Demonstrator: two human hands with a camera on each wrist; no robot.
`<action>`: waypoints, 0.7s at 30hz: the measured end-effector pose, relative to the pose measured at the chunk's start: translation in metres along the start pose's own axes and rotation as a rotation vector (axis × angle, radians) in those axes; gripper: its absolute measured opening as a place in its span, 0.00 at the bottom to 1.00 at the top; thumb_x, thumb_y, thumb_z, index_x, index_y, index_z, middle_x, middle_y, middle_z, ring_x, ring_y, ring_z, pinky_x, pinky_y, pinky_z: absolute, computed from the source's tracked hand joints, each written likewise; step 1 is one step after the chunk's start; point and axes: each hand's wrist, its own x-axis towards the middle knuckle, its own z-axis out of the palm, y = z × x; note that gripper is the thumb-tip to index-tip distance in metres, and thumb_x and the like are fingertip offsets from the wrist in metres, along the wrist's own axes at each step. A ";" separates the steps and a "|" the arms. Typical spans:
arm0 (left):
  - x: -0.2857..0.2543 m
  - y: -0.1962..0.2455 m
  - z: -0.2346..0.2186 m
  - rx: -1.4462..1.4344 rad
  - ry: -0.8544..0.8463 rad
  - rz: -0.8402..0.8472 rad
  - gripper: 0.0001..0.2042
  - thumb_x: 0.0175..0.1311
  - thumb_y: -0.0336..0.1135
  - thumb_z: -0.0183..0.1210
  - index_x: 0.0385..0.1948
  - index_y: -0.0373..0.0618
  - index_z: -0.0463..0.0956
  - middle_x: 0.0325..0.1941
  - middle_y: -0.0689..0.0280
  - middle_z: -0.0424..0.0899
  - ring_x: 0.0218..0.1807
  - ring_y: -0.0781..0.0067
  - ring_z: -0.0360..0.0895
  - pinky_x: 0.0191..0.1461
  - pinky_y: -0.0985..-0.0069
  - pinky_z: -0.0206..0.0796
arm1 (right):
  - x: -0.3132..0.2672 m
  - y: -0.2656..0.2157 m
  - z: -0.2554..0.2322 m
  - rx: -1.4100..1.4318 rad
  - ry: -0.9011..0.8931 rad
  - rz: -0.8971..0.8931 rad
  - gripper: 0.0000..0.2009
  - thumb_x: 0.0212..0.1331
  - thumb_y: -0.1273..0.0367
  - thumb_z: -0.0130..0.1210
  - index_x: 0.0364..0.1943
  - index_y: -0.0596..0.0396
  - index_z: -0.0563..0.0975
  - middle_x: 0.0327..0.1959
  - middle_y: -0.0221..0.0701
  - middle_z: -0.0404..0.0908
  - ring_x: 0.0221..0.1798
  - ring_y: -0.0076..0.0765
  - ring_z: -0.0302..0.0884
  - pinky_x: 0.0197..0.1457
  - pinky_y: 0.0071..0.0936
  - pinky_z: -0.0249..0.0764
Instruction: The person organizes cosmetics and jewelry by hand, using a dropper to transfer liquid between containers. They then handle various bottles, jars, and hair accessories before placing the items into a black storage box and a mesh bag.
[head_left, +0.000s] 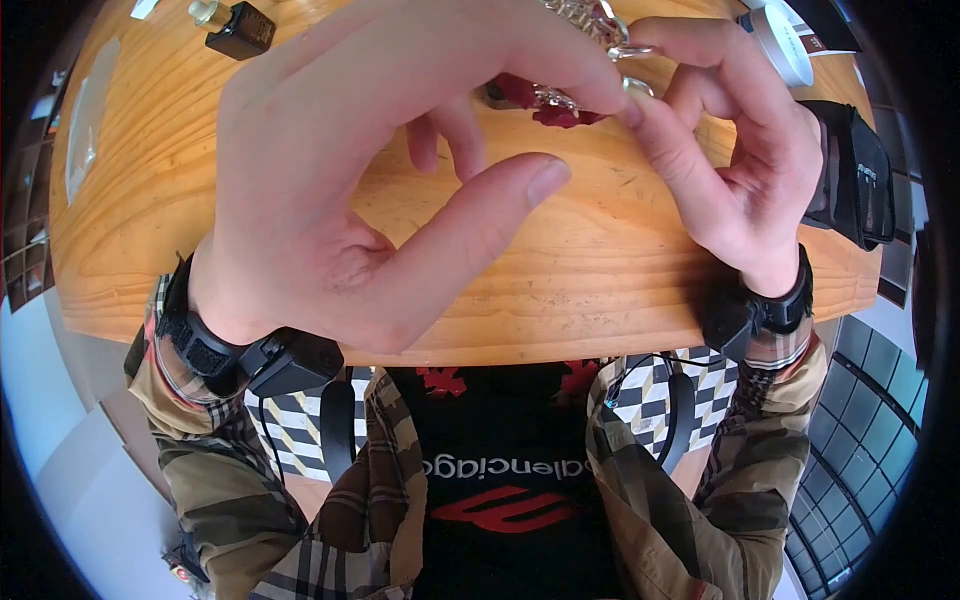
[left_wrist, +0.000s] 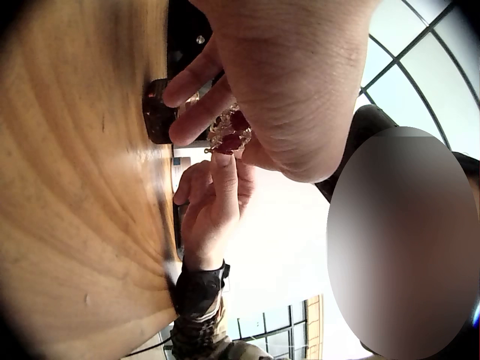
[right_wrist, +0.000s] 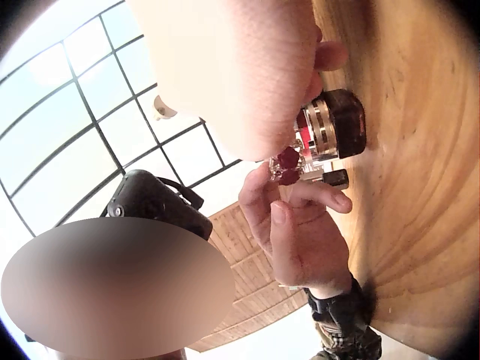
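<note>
An ornate metal piece of jewellery (head_left: 565, 115) with dark red stones and small loops is held up over the wooden table. My right hand (head_left: 745, 150) pinches its right end between thumb and index finger; in the left wrist view that thumb presses against the red stones (left_wrist: 231, 142). The index finger of my left hand (head_left: 330, 190) touches the piece from the other side, while the left thumb stands apart from it. Part of the piece is hidden behind the left fingers. In the right wrist view, the red stones (right_wrist: 286, 166) sit between both hands.
Beyond the hands stands a dark bottle with a gold band (right_wrist: 349, 124). A dropper bottle (head_left: 240, 30) is at the back left, with a clear plastic sleeve (head_left: 90, 130) at the left edge. On the right are a white round container (head_left: 782, 45) and a black pouch (head_left: 855, 175).
</note>
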 end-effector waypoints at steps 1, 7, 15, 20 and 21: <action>0.000 0.000 0.000 -0.002 0.002 -0.003 0.15 0.61 0.22 0.60 0.51 0.31 0.78 0.59 0.46 0.82 0.44 0.69 0.80 0.44 0.79 0.71 | 0.000 0.000 0.000 -0.004 -0.001 -0.012 0.16 0.60 0.77 0.65 0.53 0.61 0.81 0.19 0.23 0.76 0.26 0.15 0.74 0.38 0.14 0.66; 0.000 0.001 0.000 0.015 0.001 0.005 0.15 0.61 0.22 0.60 0.50 0.31 0.78 0.58 0.46 0.83 0.44 0.68 0.81 0.44 0.79 0.71 | 0.001 -0.001 0.000 -0.007 -0.001 -0.020 0.15 0.60 0.77 0.65 0.52 0.60 0.81 0.19 0.24 0.77 0.26 0.16 0.75 0.37 0.15 0.66; 0.000 0.000 -0.001 0.026 -0.010 0.021 0.15 0.61 0.22 0.60 0.50 0.31 0.78 0.58 0.47 0.83 0.44 0.68 0.81 0.44 0.79 0.71 | 0.000 -0.002 0.001 0.002 -0.006 0.002 0.15 0.60 0.76 0.65 0.52 0.60 0.81 0.19 0.24 0.77 0.26 0.17 0.76 0.37 0.15 0.67; 0.001 0.001 -0.001 0.022 -0.012 -0.001 0.15 0.61 0.22 0.60 0.51 0.32 0.79 0.58 0.48 0.82 0.44 0.69 0.81 0.43 0.79 0.71 | 0.000 0.001 0.000 0.007 -0.006 -0.032 0.16 0.60 0.76 0.65 0.52 0.60 0.81 0.19 0.24 0.77 0.26 0.16 0.76 0.37 0.15 0.67; 0.001 0.001 -0.001 0.024 -0.014 0.001 0.15 0.61 0.22 0.60 0.51 0.32 0.79 0.58 0.48 0.82 0.44 0.69 0.81 0.43 0.79 0.71 | 0.000 0.002 0.000 0.007 -0.007 -0.035 0.16 0.60 0.76 0.66 0.53 0.60 0.81 0.19 0.24 0.76 0.26 0.16 0.76 0.37 0.15 0.67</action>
